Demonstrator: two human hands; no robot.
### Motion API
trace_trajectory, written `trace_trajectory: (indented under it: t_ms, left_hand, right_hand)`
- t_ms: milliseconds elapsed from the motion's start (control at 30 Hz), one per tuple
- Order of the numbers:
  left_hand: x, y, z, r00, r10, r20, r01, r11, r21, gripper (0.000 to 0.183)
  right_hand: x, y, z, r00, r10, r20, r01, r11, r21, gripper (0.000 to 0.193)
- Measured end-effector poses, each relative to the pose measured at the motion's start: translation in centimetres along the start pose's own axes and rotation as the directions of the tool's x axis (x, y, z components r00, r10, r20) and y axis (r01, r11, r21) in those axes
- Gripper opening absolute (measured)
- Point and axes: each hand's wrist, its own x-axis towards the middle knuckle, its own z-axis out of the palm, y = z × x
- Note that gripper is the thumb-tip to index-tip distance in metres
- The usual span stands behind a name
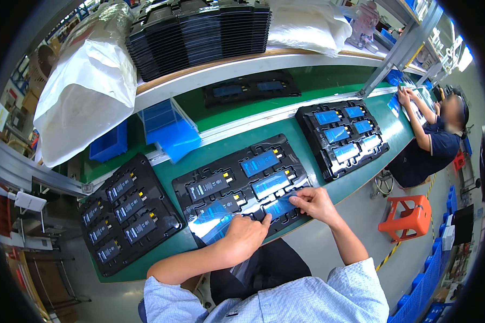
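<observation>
A black plastic tray [242,200] lies before me, holding flat battery packs in moulded pockets. One dark battery pack [207,186] at its far left is uncovered; blue film covers others. My right hand [317,205] is closed, thumb and finger pinching the right edge of a blue film [282,206] over the near right pocket. My left hand [247,237] is curled in front of the tray, index fingertip and thumb at that film's left corner; its other fingers are folded out of sight. Beside my left wrist, a glossy blue sheet [213,219] covers the near left pocket.
Trays of battery packs flank mine: uncovered ones in the left tray [173,218], blue-covered ones in the right stack [330,171]. Behind are blue sheets [178,141], a blue bin [109,142] and a shelf with stacked trays [199,37]. An orange stool [407,218] and a seated co-worker [436,142] are rightward.
</observation>
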Motion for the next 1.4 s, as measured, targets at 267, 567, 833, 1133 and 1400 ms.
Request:
trace_trajectory:
  t_ms: [267,567,833,1133,1400]
  left_hand:
    - [0.1,0.2,0.2,1.000,0.003,-0.005,-0.003,1.000,-0.017,0.053]
    - [-1.8,2.2,-2.8,0.961,0.026,-0.275,-0.108,0.952,-0.287,0.046]
    - [-4.6,5.4,-1.3,0.728,-0.275,-0.628,-0.271,0.726,-0.632,0.057]
    - [-6.9,9.1,5.8,0.463,-0.658,-0.594,-0.214,0.567,-0.795,0.059]
    - [-9.9,9.2,5.3,0.636,-0.465,-0.616,-0.227,0.650,-0.725,0.047]
  right_hand:
    - [-0.9,-1.3,1.3,0.889,-0.363,-0.279,0.159,0.816,-0.556,0.021]
    - [-7.0,-0.8,0.1,0.961,0.071,0.269,-0.069,0.997,-0.016,0.030]
    - [-10.2,2.2,4.0,0.966,-0.142,0.215,-0.088,0.603,0.793,0.033]
    - [-11.0,0.5,4.1,0.906,-0.311,0.289,0.105,0.824,0.557,0.019]
    - [-12.2,-1.8,3.3,0.799,-0.536,0.273,0.449,0.833,0.322,0.013]
